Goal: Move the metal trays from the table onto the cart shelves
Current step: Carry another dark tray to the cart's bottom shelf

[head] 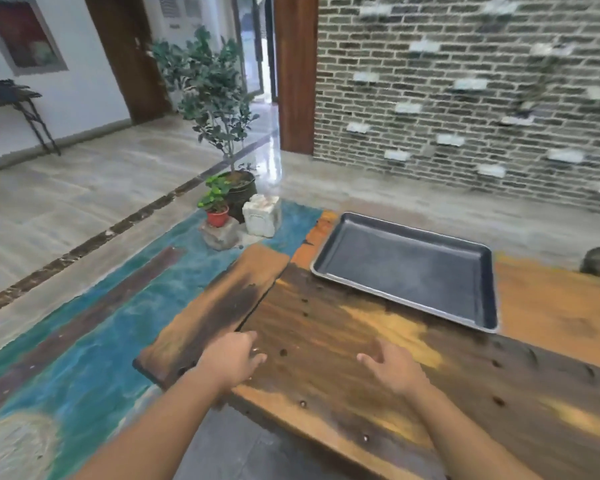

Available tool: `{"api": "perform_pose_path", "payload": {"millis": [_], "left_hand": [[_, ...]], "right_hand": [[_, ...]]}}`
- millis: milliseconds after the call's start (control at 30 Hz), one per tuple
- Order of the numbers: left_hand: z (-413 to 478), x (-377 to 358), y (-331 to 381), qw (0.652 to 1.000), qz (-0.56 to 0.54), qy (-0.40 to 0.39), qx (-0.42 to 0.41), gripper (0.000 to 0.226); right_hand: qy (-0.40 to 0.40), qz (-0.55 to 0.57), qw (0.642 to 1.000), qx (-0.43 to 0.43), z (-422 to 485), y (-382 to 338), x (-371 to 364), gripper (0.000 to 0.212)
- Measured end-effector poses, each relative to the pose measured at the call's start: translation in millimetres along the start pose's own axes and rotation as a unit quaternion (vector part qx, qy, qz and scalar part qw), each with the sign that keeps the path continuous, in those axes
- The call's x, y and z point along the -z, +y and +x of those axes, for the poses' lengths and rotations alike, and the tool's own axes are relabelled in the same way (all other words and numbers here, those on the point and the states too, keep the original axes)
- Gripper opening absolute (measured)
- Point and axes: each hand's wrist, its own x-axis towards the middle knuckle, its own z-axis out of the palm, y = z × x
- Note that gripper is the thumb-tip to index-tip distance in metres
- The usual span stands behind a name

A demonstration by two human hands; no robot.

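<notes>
Metal tray [406, 271] lies long axis left-right; left hand [231, 362], right hand [395, 370] empty, fingers relaxed.

Bright, even daylight with glare on the floor [274, 147] by the doorway; brick wall [465, 81] motion-blurred, edges wide-angle warped.

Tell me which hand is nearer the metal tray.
Right. The right hand is over the table, short of the near rim of the metal tray; the left hand sits farther off, by the table's left edge. Neither touches it.
</notes>
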Motion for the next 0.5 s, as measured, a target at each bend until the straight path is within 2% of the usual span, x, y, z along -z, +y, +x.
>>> {"api": "perform_pose_path", "payload": {"millis": [200,500], "left_hand": [[79,8,66,0.997,0.013,-0.026,-0.071,0.042],[227,7,112,0.993,0.020,-0.038,-0.106,0.054]], "right_hand": [[0.050,0.043,0.991,-0.113,-6,76,41,0.051],[0.101,0.049,0.970,-0.217,48,157,86,0.055]]}}
